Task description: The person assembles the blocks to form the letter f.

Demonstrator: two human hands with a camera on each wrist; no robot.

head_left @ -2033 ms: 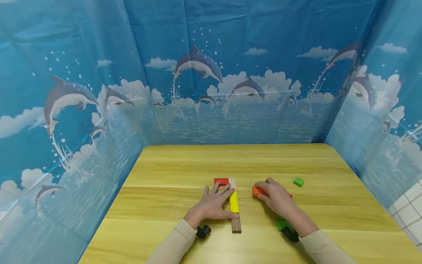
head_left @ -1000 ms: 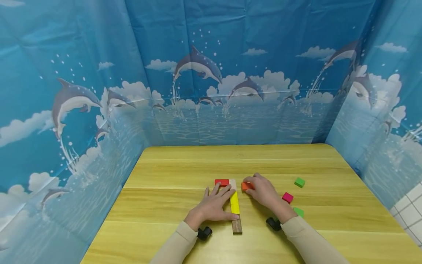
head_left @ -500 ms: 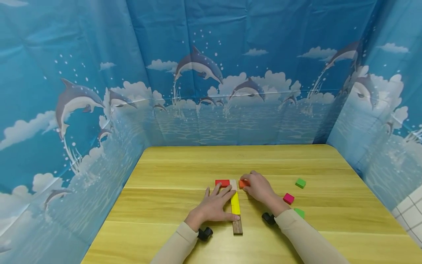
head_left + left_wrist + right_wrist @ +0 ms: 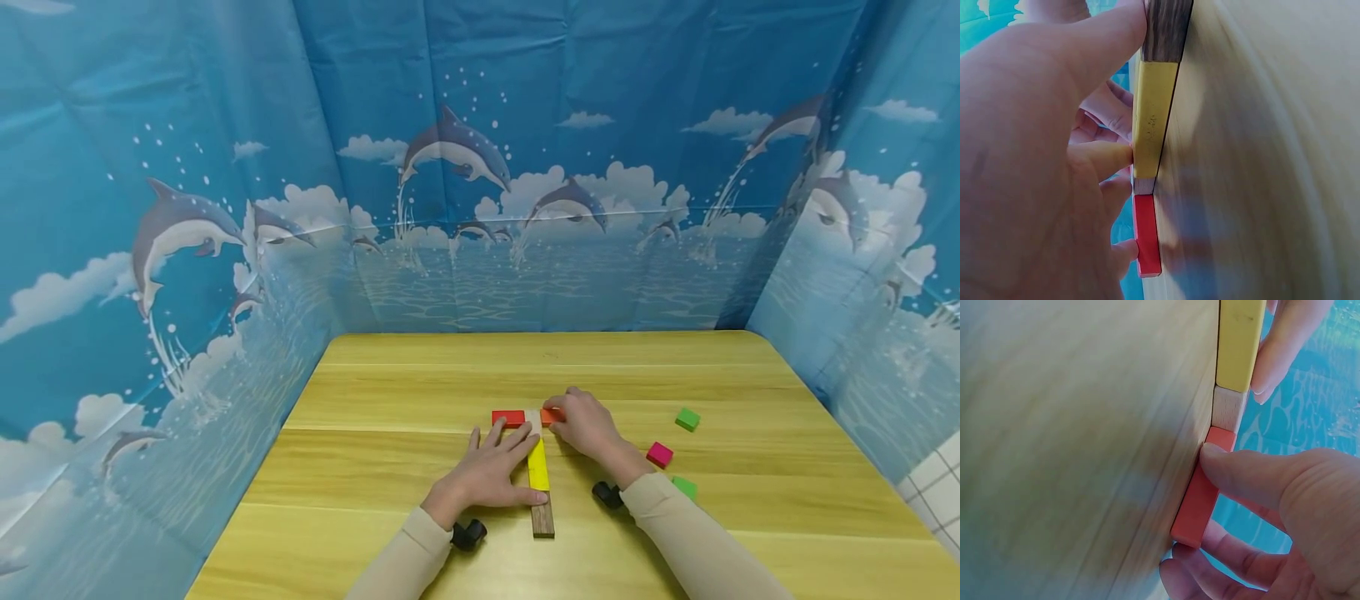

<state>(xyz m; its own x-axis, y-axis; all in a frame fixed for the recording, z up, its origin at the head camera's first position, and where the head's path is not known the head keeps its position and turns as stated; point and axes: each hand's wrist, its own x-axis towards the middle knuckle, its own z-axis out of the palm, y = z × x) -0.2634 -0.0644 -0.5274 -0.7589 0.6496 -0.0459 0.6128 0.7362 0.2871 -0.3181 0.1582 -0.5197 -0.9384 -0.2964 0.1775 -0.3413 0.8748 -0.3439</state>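
1. From my remote seat, I am seeing a blue dolphin curtain [image 4: 480, 283] hanging behind everything.
2. Before it, a yellow wooden table [image 4: 375, 400] is bearing all the blocks.
3. The left hand [image 4: 491, 477] is lying with fingers spread, gripping nothing; its fingertips are touching the blocks beneath.
4. The right hand [image 4: 592, 425] is pinching an orange block [image 4: 551, 416]; my right wrist camera is showing the thumb on one side, which the head camera is mostly hiding.
5. A yellow block [image 4: 538, 467] is running between white and brown; the left wrist view is revealing a small dark mark on its side, too fine to read.
6. A brown block [image 4: 543, 518] is forming the near end.
7. A red block [image 4: 509, 418] is touching the white block [image 4: 532, 419], with orange meeting it opposite.
8. Only the head camera is showing two green blocks [image 4: 687, 419] and a pink block [image 4: 660, 454], lying right.
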